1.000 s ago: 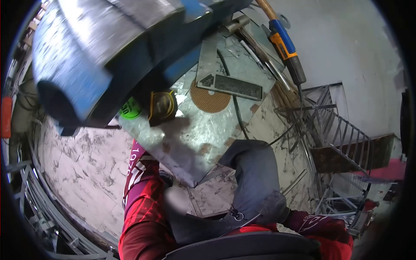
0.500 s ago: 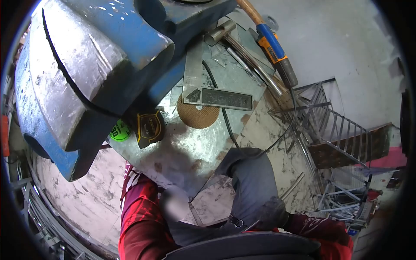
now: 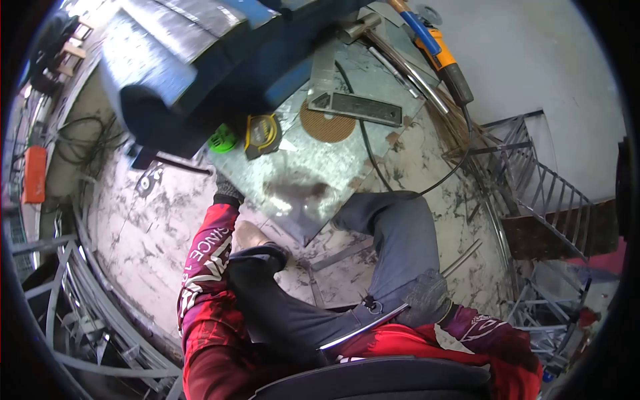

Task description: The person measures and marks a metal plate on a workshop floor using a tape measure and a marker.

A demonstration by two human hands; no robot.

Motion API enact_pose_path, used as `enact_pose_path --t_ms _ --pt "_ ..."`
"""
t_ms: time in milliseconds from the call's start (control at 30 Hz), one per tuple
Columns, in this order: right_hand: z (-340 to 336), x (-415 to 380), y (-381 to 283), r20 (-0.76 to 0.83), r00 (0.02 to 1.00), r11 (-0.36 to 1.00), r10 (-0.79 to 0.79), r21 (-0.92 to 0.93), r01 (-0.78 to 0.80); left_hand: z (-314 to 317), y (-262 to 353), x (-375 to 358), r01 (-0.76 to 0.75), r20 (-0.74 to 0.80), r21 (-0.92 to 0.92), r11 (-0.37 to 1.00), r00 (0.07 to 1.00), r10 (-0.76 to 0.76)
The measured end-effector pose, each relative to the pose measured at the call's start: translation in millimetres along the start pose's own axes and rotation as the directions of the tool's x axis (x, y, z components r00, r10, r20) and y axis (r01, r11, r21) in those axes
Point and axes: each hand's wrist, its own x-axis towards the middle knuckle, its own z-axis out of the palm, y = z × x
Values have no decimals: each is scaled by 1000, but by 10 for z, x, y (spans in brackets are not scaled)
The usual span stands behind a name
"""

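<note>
My left hand, in a dark grey glove, is closed at the end of a metal bar, the handle below the big blue vise. Its fingers are partly hidden beside the table's edge. Low by my right thigh, my gloved right hand is curled round a thin metal strip that slants across my lap. A yellow-and-black tape measure and a round green thing lie on the metal tabletop near the vise. Beside them, a try square overlaps a brown cutting disc.
A hammer and metal rods lie at the table's far right. An orange-and-blue angle grinder trails a black cable over the table. Welded metal frames stand at right; steel bars lie at lower left.
My view has shifted, so the vise and table sit higher. My left arm has stretched forward, bringing the gloved hand into sight at the vise handle. More of the strip at my right hand shows.
</note>
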Motion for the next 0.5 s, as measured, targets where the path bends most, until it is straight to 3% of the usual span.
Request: enact_pose_path --t_ms 133,200,233,333,467,500 --pt "157 -172 46 -45 997 998 -61 -32 59 -494 204 -500 -114 -241 -20 993 965 105" --pt "149 -184 1 -78 995 998 -68 -25 66 -716 479 -729 -204 -398 39 978 895 203" --pt "161 -184 0 -114 991 997 -69 -31 66 -736 546 -825 -228 -389 110 967 886 253" --pt "215 -261 1 -152 986 998 -64 -23 61 -796 753 -916 -151 -324 -148 977 941 97" --pt "332 -383 65 -60 998 1000 -26 -16 25 -583 986 -886 -17 -271 -191 981 962 -36" --pt "339 -387 79 -43 999 1000 -10 -13 9 -529 1052 -833 -68 -292 -498 865 952 -93"
